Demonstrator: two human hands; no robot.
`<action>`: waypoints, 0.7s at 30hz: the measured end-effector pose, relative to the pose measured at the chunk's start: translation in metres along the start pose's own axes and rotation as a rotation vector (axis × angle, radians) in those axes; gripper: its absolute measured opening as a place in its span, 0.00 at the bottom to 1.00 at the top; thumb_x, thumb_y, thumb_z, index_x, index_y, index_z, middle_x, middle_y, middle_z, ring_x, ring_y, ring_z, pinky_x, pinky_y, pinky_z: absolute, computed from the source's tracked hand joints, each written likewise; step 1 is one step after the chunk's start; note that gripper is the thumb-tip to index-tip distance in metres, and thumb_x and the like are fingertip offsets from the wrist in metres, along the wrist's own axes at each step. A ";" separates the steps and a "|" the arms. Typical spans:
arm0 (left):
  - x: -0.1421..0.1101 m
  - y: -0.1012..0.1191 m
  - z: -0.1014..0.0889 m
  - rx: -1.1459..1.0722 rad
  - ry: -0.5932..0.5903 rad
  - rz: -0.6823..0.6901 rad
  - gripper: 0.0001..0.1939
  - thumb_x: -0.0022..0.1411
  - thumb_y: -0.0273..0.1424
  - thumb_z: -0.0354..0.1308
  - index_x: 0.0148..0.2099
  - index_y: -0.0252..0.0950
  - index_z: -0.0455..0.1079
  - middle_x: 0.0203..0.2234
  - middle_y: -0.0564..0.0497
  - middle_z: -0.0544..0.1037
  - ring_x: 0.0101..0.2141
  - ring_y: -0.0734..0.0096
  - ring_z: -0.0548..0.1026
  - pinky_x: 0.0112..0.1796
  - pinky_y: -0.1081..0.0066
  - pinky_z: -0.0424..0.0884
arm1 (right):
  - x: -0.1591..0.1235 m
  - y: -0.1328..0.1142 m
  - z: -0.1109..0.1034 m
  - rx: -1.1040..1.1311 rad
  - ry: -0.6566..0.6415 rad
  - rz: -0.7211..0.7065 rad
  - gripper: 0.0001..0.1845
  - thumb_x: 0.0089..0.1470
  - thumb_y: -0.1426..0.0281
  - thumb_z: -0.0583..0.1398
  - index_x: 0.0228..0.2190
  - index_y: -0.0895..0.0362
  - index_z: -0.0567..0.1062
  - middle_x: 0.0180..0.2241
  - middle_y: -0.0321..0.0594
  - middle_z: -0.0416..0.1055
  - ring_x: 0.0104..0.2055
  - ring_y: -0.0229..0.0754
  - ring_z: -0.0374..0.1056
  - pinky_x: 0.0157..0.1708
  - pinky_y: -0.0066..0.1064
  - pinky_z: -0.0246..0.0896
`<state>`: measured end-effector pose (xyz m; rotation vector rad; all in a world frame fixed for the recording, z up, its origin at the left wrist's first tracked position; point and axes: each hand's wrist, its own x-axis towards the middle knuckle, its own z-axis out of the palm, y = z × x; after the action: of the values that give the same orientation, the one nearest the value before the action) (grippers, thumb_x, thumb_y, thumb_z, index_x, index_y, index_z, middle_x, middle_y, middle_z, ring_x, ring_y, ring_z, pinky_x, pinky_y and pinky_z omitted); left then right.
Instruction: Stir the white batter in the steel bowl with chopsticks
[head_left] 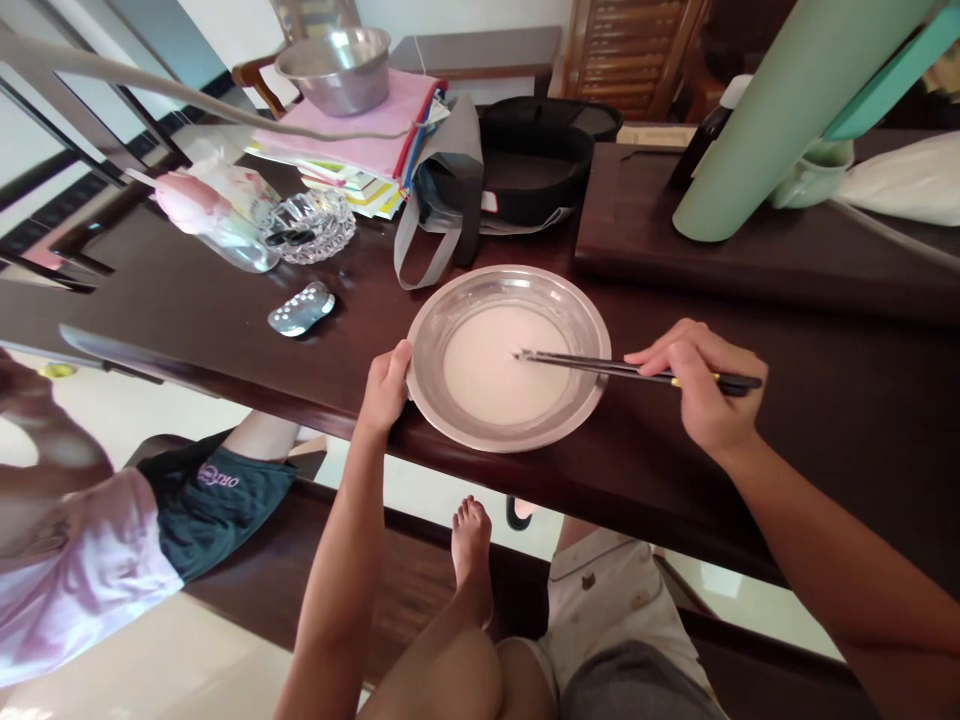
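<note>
A wide steel basin [427, 400] stands on the dark wooden table, near its front edge. Inside it lies a pool of whitish liquid or batter [495, 385]. My left hand [388, 385] grips the basin's left rim, thumb on top and fingers hidden beneath. Above the right rim, my right hand [709, 385] is closed around a pair of black chopsticks [626, 368] with gold bands. Their tips reach the middle of the white mixture, with a little of it clinging to them.
Behind the basin sit a black-and-grey bag [525, 170], a glass ashtray [319, 228] and a patterned grey object [301, 308]. A steel bowl [337, 75] rests on stacked folders [337, 145]. A tall green cylinder [780, 130] rises at right. Another person [97, 560] sits at left.
</note>
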<state>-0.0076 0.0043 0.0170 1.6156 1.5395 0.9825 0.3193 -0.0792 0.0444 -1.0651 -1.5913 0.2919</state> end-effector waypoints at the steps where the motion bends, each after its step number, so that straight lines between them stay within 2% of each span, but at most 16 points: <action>1: 0.000 0.000 0.000 0.001 -0.001 -0.007 0.25 0.61 0.49 0.49 0.20 0.39 0.54 0.16 0.54 0.57 0.22 0.73 0.56 0.24 0.71 0.58 | 0.000 0.000 0.000 0.029 -0.013 0.000 0.18 0.64 0.71 0.55 0.24 0.51 0.77 0.26 0.35 0.79 0.28 0.42 0.72 0.33 0.41 0.61; 5: 0.000 -0.001 0.000 0.004 0.017 -0.010 0.25 0.60 0.50 0.50 0.19 0.39 0.53 0.15 0.54 0.56 0.22 0.73 0.56 0.24 0.71 0.58 | -0.001 -0.002 0.001 -0.038 -0.205 -0.025 0.12 0.61 0.71 0.58 0.28 0.50 0.79 0.33 0.36 0.82 0.34 0.44 0.74 0.39 0.44 0.64; 7: 0.000 -0.002 0.000 0.001 0.017 -0.004 0.25 0.61 0.50 0.50 0.19 0.39 0.53 0.15 0.55 0.56 0.22 0.73 0.56 0.24 0.71 0.58 | -0.001 -0.001 0.001 -0.059 -0.141 -0.003 0.12 0.62 0.71 0.58 0.29 0.50 0.79 0.33 0.36 0.82 0.35 0.44 0.74 0.39 0.43 0.63; 9: 0.001 -0.002 0.000 -0.002 0.005 0.003 0.26 0.61 0.50 0.49 0.19 0.39 0.54 0.15 0.55 0.57 0.22 0.73 0.56 0.23 0.72 0.58 | -0.002 -0.001 0.000 0.009 -0.033 0.025 0.16 0.63 0.72 0.56 0.26 0.50 0.78 0.28 0.35 0.80 0.30 0.43 0.73 0.36 0.42 0.62; 10: 0.001 -0.003 0.000 -0.002 -0.002 0.005 0.26 0.61 0.49 0.49 0.19 0.39 0.54 0.15 0.54 0.57 0.21 0.74 0.56 0.23 0.72 0.59 | -0.002 0.000 0.000 0.049 -0.018 0.031 0.18 0.64 0.72 0.55 0.25 0.50 0.78 0.27 0.35 0.79 0.29 0.42 0.72 0.34 0.42 0.61; 14: 0.001 -0.001 0.000 0.000 0.013 0.001 0.25 0.62 0.48 0.49 0.19 0.38 0.54 0.15 0.54 0.57 0.22 0.74 0.56 0.24 0.73 0.60 | -0.002 -0.001 0.001 0.011 -0.205 -0.020 0.13 0.62 0.72 0.58 0.28 0.50 0.79 0.32 0.36 0.82 0.33 0.44 0.74 0.38 0.43 0.63; 16: 0.001 0.000 0.000 0.000 0.019 -0.009 0.25 0.62 0.48 0.49 0.19 0.39 0.53 0.16 0.54 0.57 0.22 0.74 0.56 0.24 0.73 0.60 | -0.001 -0.001 0.001 -0.037 -0.175 -0.012 0.11 0.61 0.71 0.59 0.29 0.50 0.79 0.33 0.36 0.82 0.35 0.45 0.74 0.39 0.43 0.63; 19: 0.000 0.001 0.000 -0.001 0.010 -0.024 0.25 0.61 0.50 0.50 0.19 0.39 0.53 0.16 0.54 0.56 0.22 0.73 0.55 0.24 0.72 0.59 | 0.000 -0.001 0.000 0.018 -0.043 0.036 0.16 0.63 0.70 0.56 0.26 0.51 0.78 0.29 0.36 0.80 0.30 0.43 0.73 0.34 0.41 0.63; 21: 0.001 0.002 0.001 -0.003 0.005 -0.030 0.25 0.60 0.50 0.50 0.19 0.39 0.54 0.16 0.54 0.56 0.22 0.73 0.55 0.24 0.72 0.58 | 0.000 -0.001 0.000 0.044 -0.080 0.025 0.17 0.64 0.70 0.55 0.25 0.51 0.78 0.28 0.36 0.80 0.29 0.42 0.73 0.34 0.41 0.64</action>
<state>-0.0062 0.0047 0.0184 1.5843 1.5600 0.9728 0.3183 -0.0802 0.0450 -1.0518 -1.6362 0.3890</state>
